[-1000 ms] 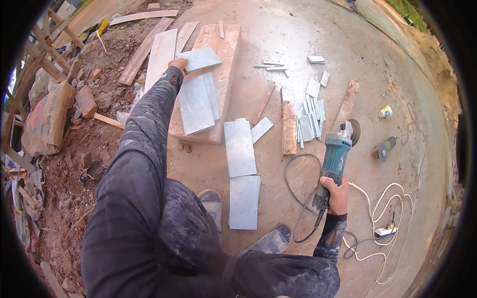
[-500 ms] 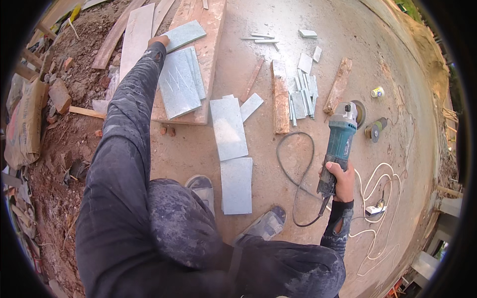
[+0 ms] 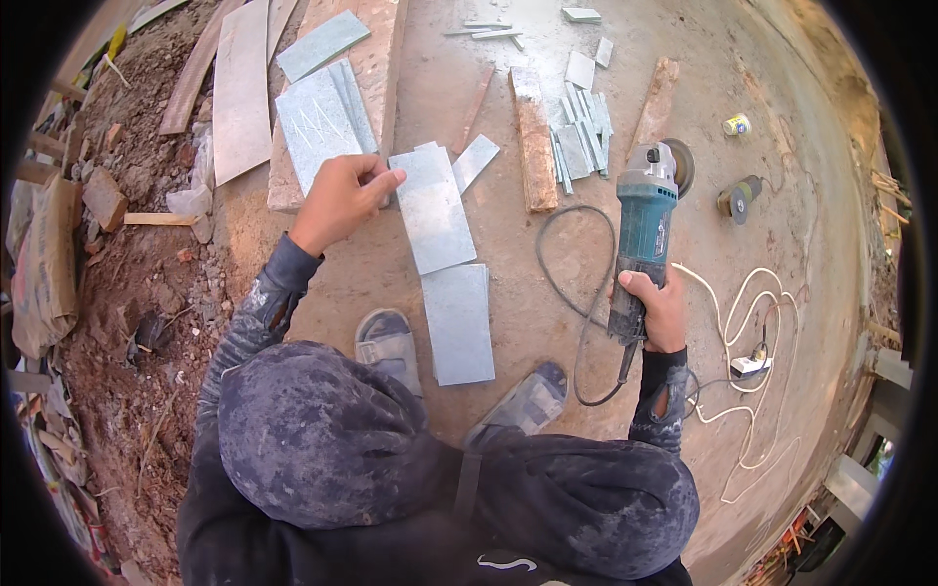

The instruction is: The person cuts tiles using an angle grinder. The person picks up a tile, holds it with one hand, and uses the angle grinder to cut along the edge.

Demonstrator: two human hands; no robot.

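Note:
My left hand (image 3: 344, 195) has its fingers curled at the top-left corner of a pale blue-green stone tile (image 3: 432, 217); whether they grip it is hard to make out. Just above and left of it, marked tiles (image 3: 315, 122) and a loose narrow tile (image 3: 322, 44) rest on a dusty pink slab (image 3: 381, 59). My right hand (image 3: 657, 305) is wrapped round the body of a teal angle grinder (image 3: 645, 225), held up over the ground with its disc at the far end. A second pair of tiles (image 3: 457, 322) lies lower, near my feet.
Narrow offcuts (image 3: 584, 137) and wooden blocks (image 3: 532, 137) lie ahead on the concrete. At right are another grinder (image 3: 735, 200), a small container (image 3: 737, 125), coiled cables and a power strip (image 3: 750, 367). Rubble (image 3: 147, 283), boards (image 3: 244, 88) and a paper sack (image 3: 54, 264) cover the left side.
My left hand has let go of the narrow tile on the slab and come down toward me and rightward to the lower tiles. The grinder has risen slightly in the view, still in my right hand.

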